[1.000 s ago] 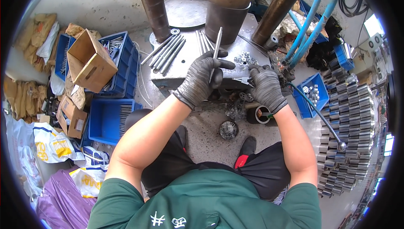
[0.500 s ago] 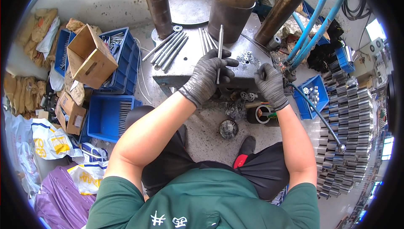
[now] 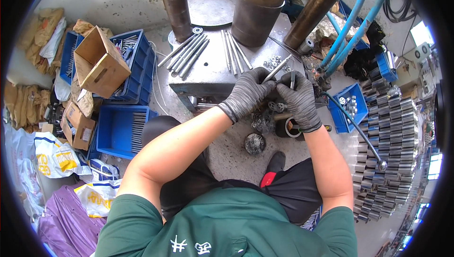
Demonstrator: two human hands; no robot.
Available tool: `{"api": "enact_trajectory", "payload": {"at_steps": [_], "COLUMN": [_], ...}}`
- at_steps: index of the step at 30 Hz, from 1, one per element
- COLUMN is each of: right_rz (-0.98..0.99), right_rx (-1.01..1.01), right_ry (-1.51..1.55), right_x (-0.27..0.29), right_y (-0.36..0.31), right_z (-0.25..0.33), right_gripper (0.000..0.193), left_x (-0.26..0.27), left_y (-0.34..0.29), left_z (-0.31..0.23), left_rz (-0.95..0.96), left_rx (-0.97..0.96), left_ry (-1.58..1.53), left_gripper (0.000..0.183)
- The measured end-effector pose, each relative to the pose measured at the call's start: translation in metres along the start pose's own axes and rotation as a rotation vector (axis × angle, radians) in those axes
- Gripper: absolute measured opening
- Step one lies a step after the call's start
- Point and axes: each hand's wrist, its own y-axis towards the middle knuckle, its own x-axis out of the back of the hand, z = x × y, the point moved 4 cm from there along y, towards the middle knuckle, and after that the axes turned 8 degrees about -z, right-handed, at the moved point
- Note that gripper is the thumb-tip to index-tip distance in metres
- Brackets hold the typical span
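Right of centre in the frame, the person's gloved left hand [image 3: 250,91] is closed around a slim metal rod [image 3: 279,68], with the thumb and fingers curled tight about its lower part. The gloved right hand [image 3: 300,102] is just beside it, its fingers bent in a narrow pinch around a thin metal piece [image 3: 292,80]; the fingertips of both hands meet or nearly meet, and their exact contact is hidden. The rod's bare length emerges above the left hand's grip, while its lower end is covered by the glove. Its long axis runs diagonally, the visible end pointing toward the upper right of the frame, past small metal rings [image 3: 270,62] on the steel bench [image 3: 213,76]. The thin piece stands close to upright in the picture, its tip toward the upper edge.
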Motion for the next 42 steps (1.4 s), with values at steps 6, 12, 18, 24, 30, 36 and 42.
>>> {"api": "enact_trajectory", "payload": {"at_steps": [6, 12, 18, 24, 30, 36, 42], "right_rz": [-0.114, -0.114, -0.140, -0.235, -0.127, 0.048, 0.019], "right_rx": [0.182, 0.362, 0.315, 0.179, -0.348, 0.175, 0.697], "right_ry": [-0.146, -0.176, -0.630, -0.539, 0.305, -0.319, -0.754], "right_x": [0.006, -0.002, 0.017, 0.028, 0.052, 0.041, 0.014], "right_y": [-0.006, -0.011, 0.034, 0.049, 0.055, 0.008, -0.025], "right_z": [0.002, 0.022, -0.023, -0.045, -0.056, 0.005, 0.065], "right_gripper": [0.020, 0.014, 0.021, 0.026, 0.055, 0.077, 0.066], "left_x": [-0.001, 0.007, 0.018, 0.027, 0.037, 0.039, 0.034], "left_y": [-0.003, -0.002, 0.002, 0.005, 0.002, 0.002, 0.002], "left_z": [-0.008, 0.013, 0.005, 0.004, -0.004, -0.006, -0.007], "left_rz": [0.021, -0.066, -0.076, -0.055, -0.094, -0.091, -0.175], "left_rx": [0.192, 0.653, 0.514, 0.421, 0.444, 0.467, 0.447], "left_ry": [-0.002, -0.466, -0.515, -0.604, -0.628, -0.639, -0.677], "left_gripper": [0.026, 0.014, 0.013, 0.016, 0.016, 0.016, 0.010]}}
